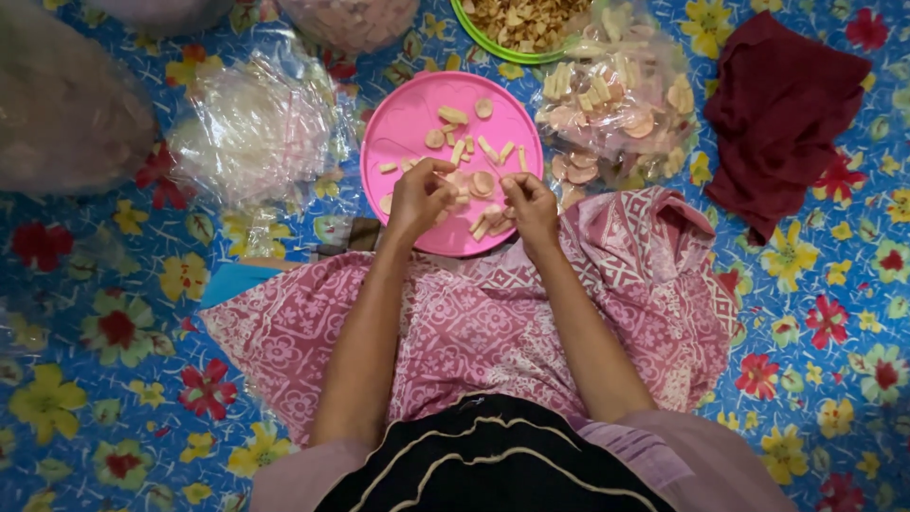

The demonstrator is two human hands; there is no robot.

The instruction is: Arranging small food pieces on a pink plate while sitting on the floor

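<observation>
Hands: left hand (418, 193) and right hand (531, 203) each pinch small cracker pieces (482, 182).
Beneath: pink plate (403, 118).
Handling: likely light, brittle; grip edges gently.
Right of hands: bagged crackers (616, 104).

Seen from above: left hand (419, 194) and right hand (531, 204), fingers curled, meet over a round pink plastic plate (408, 118) of pale cracker pieces (453, 116). Beside it lie a clear plastic bag of crackers (616, 104), a maroon cloth (782, 118) and a green-rimmed bowl (474, 33) on the blue floral floor mat (853, 379).
</observation>
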